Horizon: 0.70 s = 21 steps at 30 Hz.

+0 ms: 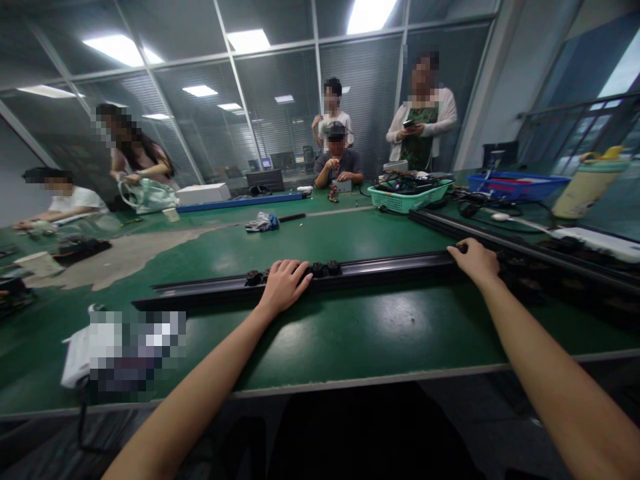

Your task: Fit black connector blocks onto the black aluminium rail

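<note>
A long black metal rail [395, 265] with a shiny channel lies across the green table. Several small black knob-like parts [318, 269] sit in its channel near the middle. My left hand [286, 285] is laid over the rail there, fingers curled across it and thumb on the near side, covering some of these parts. At the rail's right end, my right hand [477, 261] is closed in a pinch on a small black part [463, 248], mostly hidden by the fingers. More dark parts lie just right of that hand, too dim to name.
Another long black rail [530, 247] runs diagonally at right. Behind it stand a green basket [395, 200] of cables, a blue tray [525, 188] and a tumbler [590, 187]. Gloves [262, 223] lie beyond the rail; a white device [80, 353] is front left. Several people are around the table.
</note>
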{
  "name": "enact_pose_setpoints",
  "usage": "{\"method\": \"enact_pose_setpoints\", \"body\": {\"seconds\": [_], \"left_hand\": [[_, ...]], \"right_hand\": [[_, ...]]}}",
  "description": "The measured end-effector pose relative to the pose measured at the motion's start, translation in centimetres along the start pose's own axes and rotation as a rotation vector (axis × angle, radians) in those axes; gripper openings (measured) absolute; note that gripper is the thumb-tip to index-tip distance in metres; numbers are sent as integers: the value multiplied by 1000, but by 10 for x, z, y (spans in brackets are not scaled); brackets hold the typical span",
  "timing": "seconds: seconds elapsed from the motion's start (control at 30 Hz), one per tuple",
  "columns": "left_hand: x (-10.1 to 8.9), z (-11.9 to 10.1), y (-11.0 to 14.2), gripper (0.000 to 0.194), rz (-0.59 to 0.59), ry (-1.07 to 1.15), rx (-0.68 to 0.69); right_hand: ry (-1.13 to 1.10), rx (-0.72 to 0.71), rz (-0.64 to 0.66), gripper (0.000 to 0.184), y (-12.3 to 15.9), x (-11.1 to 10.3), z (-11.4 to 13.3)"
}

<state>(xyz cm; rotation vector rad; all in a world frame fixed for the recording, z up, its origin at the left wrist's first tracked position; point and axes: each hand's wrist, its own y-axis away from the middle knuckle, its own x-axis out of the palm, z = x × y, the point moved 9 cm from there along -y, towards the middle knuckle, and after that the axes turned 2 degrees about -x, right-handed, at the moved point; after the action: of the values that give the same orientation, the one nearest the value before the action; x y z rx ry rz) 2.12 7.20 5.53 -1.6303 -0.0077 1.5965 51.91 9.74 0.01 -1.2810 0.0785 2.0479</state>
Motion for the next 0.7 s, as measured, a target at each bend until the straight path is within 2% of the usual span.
{"method": "enact_pose_setpoints", "body": {"seconds": [0.17, 0.47, 0.7], "left_hand": [[0, -1, 0, 42, -3, 0, 2], [-1, 0, 0, 42, -6, 8, -1], [0, 0, 0, 42, -2, 7, -1]], "right_hand": [[7, 29, 15, 48, -1, -3, -4], [41, 48, -47, 41, -2, -16, -9], [-23, 116, -147, 42, 4, -27, -14]]}}
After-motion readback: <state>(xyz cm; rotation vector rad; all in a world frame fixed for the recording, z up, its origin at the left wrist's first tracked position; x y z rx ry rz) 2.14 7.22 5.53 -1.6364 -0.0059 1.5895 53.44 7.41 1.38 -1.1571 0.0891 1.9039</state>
